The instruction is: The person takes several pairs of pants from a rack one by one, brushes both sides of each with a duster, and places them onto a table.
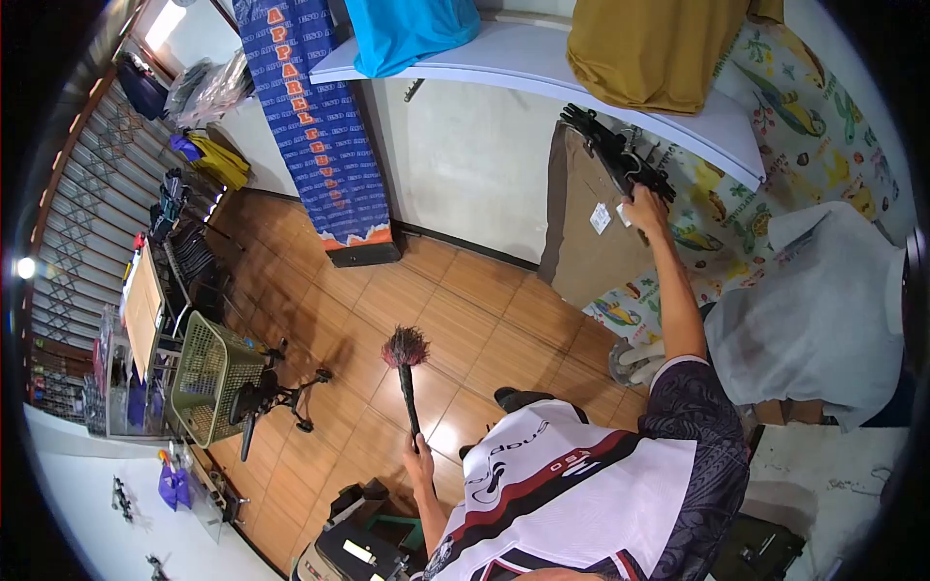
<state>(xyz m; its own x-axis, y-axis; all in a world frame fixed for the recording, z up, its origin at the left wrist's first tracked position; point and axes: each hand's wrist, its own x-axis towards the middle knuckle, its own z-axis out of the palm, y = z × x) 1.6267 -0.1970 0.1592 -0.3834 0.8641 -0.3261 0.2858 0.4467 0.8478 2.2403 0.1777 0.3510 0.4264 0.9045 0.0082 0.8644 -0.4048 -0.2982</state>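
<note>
My left hand (pixel 420 461) is wrapped round the black handle of a duster (pixel 405 351), whose bushy dark and reddish head points away from me over the tiled floor. My right arm reaches out to the upper right. There my right hand (pixel 646 209) is closed on a bunch of black hangers (pixel 614 155), held in front of a brown cardboard sheet (pixel 591 223) and just below the white shelf (pixel 523 60).
A blue banner stand (pixel 325 145) rises from the floor. Blue (pixel 407 29) and mustard (pixel 649 53) shirts are on the shelf. A grey shirt (pixel 814 310) is at right. To the left stand a green basket (pixel 215 378) and a wheeled chair base (pixel 300 387).
</note>
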